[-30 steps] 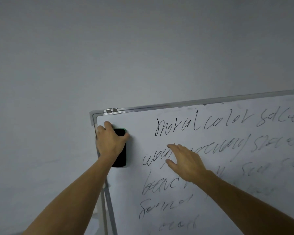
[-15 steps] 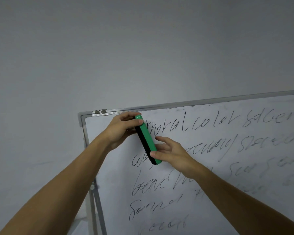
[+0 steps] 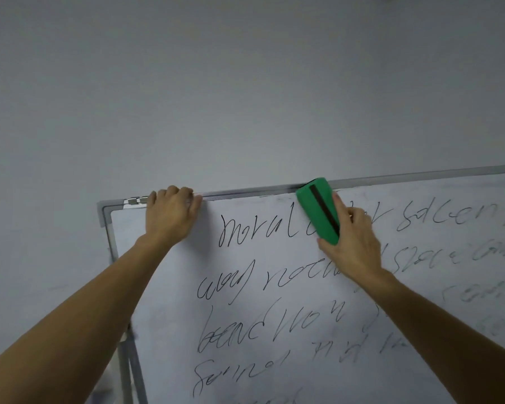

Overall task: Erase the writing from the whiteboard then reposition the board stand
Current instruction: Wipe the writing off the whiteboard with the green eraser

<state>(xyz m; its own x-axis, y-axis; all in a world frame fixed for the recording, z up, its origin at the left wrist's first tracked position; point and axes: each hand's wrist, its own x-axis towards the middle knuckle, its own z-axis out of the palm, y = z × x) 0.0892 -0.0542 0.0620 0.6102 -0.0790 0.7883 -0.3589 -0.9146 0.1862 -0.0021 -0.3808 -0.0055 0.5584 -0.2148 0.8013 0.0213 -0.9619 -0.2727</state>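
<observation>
Eraser [image 3: 318, 209] pressed flat on the board [image 3: 274, 287] at 1 o'clock, touching the top rail, over the first line of writing [image 3: 245, 231]. Probably light and rigid with a soft felt face; best gripped along the long edges, as here by the right hand [image 3: 352, 243], fingers [image 3: 339, 204] clamped round it. Left hand [image 3: 169, 217] at 11 o'clock, fingers hooked over the frame [image 3: 420, 174]. Stand [image 3: 126, 371] likely light and wobbly, worth steadying.

Grey metal stand legs [image 3: 130, 371] at lower left of frame carried silver-framed white board [image 3: 164, 316]; black handwriting [image 3: 254, 231] covered board surface.
</observation>
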